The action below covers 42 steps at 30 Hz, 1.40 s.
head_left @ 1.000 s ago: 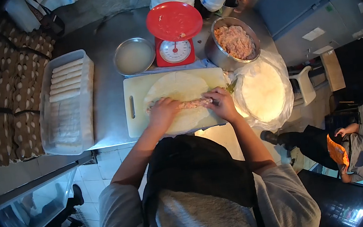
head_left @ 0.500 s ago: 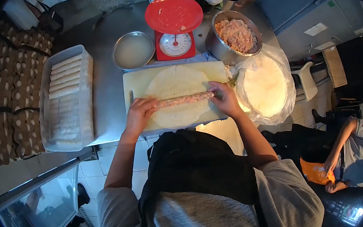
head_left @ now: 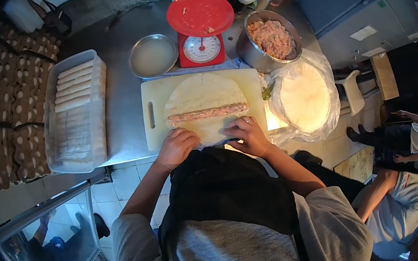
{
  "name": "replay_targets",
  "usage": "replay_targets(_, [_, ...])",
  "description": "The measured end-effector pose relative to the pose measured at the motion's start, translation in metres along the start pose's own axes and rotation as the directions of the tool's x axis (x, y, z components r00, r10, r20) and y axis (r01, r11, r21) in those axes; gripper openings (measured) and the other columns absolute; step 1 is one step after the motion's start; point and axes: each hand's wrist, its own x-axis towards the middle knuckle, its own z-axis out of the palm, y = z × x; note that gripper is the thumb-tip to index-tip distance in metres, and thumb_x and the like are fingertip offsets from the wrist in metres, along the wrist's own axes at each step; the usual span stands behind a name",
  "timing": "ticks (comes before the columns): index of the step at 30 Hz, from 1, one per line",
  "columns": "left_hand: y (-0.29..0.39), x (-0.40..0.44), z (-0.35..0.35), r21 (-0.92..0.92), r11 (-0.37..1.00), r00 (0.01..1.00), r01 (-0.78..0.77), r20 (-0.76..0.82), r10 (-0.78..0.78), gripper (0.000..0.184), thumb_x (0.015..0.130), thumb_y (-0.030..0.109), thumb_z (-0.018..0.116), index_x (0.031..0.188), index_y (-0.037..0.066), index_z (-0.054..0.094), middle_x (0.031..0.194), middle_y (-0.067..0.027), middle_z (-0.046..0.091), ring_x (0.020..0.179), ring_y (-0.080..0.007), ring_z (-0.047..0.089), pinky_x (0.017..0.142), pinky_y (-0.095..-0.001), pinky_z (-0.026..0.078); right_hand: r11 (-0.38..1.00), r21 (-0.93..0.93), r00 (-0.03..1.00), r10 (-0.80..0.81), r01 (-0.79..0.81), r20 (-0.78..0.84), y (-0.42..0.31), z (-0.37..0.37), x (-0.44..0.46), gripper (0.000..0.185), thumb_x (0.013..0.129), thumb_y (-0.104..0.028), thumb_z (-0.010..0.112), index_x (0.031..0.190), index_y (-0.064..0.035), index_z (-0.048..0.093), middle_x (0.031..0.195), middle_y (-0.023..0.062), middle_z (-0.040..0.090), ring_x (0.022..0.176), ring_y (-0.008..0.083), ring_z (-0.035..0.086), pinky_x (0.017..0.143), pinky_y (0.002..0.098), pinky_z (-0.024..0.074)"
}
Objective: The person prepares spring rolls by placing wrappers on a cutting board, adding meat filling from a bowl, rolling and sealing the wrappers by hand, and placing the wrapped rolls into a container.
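A round, thin pale wrapper [head_left: 203,90] lies flat on the cutting board [head_left: 251,84]. Across its middle runs a straight strip of pinkish minced filling [head_left: 207,113]. My left hand [head_left: 178,145] is closed on the wrapper's near edge, left of centre, with the fingertips curled down. On the right side of that same edge, my right hand [head_left: 250,136], with a ring on one finger, also pinches the wrapper. The fingers partly hide the edge. Both hands are nearer to me than the filling and apart from it.
Behind the board stand a bowl of cloudy liquid [head_left: 153,57], a red scale [head_left: 202,53] and a pot of filling [head_left: 254,54]. Stacked wrappers [head_left: 305,99] lie in plastic at right. At left are a tub of rolls [head_left: 103,107] and egg trays [head_left: 17,102]. Two people [head_left: 399,211] are at right.
Both hands have left the ends of the filling strip and come down toward me to the wrapper's near edge. At right, one person has moved and a second has come into view.
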Motion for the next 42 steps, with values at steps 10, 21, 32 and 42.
replay_targets(10, [-0.006,0.067,-0.011,0.144,0.946,0.855,0.290,-0.483,-0.188,0.021,0.078,0.006,0.063,0.099,0.009,0.064,0.108,-0.0061,0.064,0.098,-0.0275,0.058,0.083,-0.0418,0.045,0.895,0.262,0.901,0.408,-0.362,-0.150,0.042,0.017,0.073,0.033,0.074,-0.011,0.072,0.105,-0.0118,0.062,0.077,0.0043,0.066,0.076,0.0215,0.062,0.074,0.0396,0.0412])
replay_targets(21, [-0.003,0.057,0.031,0.233,0.961,0.973,0.148,-0.207,-0.099,0.032,0.074,0.020,0.069,0.104,0.010,0.064,0.099,-0.0043,0.060,0.097,-0.0238,0.057,0.085,-0.0388,0.046,0.989,-0.145,0.999,0.037,-0.034,0.017,0.030,0.006,0.077,0.027,0.074,-0.016,0.067,0.100,-0.0094,0.064,0.089,0.0072,0.059,0.092,0.0268,0.058,0.082,0.0413,0.0432])
replay_targets(32, [-0.005,0.061,0.027,0.142,0.965,0.974,0.222,-0.082,-0.212,0.032,0.074,0.022,0.072,0.103,0.010,0.067,0.095,-0.0054,0.060,0.095,-0.0259,0.057,0.083,-0.0382,0.046,0.974,-0.222,0.996,-0.029,0.048,0.089,0.024,0.020,0.063,0.028,0.078,-0.019,0.063,0.105,-0.0088,0.063,0.097,0.0070,0.055,0.098,0.0261,0.055,0.083,0.0408,0.0420])
replay_targets(42, [-0.022,0.036,-0.012,0.042,0.962,0.961,0.271,-0.063,-0.268,0.033,0.072,0.016,0.074,0.103,0.008,0.068,0.097,-0.0090,0.060,0.094,-0.0288,0.055,0.086,-0.0394,0.045,0.998,-0.037,0.999,-0.045,0.046,0.026,0.001,0.048,0.091,0.033,0.073,-0.017,0.069,0.105,-0.0095,0.064,0.096,0.0070,0.055,0.098,0.0269,0.056,0.082,0.0418,0.0426])
